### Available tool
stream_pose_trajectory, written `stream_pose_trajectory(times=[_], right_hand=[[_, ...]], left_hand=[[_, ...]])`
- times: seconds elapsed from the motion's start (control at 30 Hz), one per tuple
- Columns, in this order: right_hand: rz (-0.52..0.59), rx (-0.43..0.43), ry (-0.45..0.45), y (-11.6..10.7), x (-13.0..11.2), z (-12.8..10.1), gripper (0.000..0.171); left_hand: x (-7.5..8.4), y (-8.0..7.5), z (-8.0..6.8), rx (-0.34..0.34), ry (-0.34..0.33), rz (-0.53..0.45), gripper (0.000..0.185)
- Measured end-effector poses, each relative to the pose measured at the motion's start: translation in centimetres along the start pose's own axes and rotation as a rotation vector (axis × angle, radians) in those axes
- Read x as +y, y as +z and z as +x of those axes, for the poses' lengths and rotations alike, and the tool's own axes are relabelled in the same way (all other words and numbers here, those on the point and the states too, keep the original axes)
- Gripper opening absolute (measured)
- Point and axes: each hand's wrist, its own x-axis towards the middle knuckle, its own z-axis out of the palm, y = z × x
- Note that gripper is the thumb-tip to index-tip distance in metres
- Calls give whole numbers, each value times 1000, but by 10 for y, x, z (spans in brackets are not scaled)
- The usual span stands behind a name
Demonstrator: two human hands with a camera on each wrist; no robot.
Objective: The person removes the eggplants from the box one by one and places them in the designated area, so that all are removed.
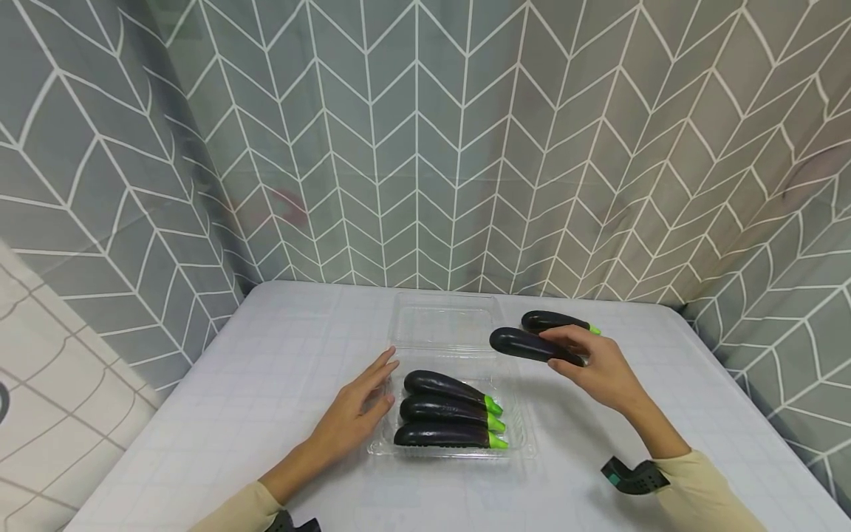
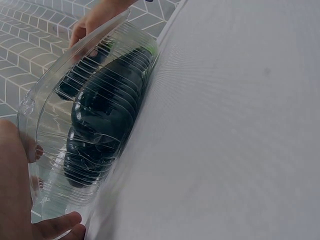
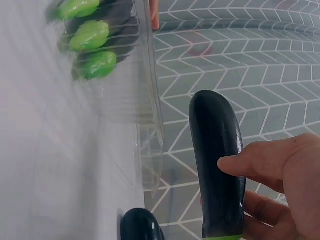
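Observation:
My right hand [image 1: 592, 364] pinches a dark eggplant [image 1: 525, 344] near its stem end, raised over the table to the right of a clear plastic clamshell box [image 1: 521, 436]. In the right wrist view the thumb lies along one side of the held eggplant [image 3: 215, 150], with fingers on the other. Three eggplants [image 1: 445, 434] with bright green stems lie side by side in the box, stems to the right. My left hand [image 1: 352, 414] rests at the box's left edge, fingers loosely spread along its wall [image 2: 35, 135].
Another eggplant [image 1: 548, 319] lies on the table behind the held one. The box's transparent lid [image 1: 445, 325] is folded back flat toward the far edge. A white cloth covers the table [image 1: 299, 332], and a patterned grey curtain [image 1: 432, 148] hangs behind it.

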Motion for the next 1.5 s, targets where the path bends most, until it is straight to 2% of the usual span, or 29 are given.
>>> stream_pose_trajectory(times=[0.53, 0.87, 1.2, 1.3, 1.5], right_hand=[[-46, -16, 97, -14, 24, -9, 33], [-32, -51, 144, -21, 40, -13, 31], [8, -87, 183, -21, 54, -15, 34], [26, -96, 194, -22, 55, -14, 34], [41, -112, 205, -27, 41, -13, 32]], left_hand=[[1, 2, 2, 14, 20, 7, 53], [2, 2, 1, 30, 31, 7, 53], [1, 1, -1, 2, 8, 15, 54], [0, 0, -1, -4, 8, 26, 53], [0, 0, -1, -6, 5, 13, 53]])
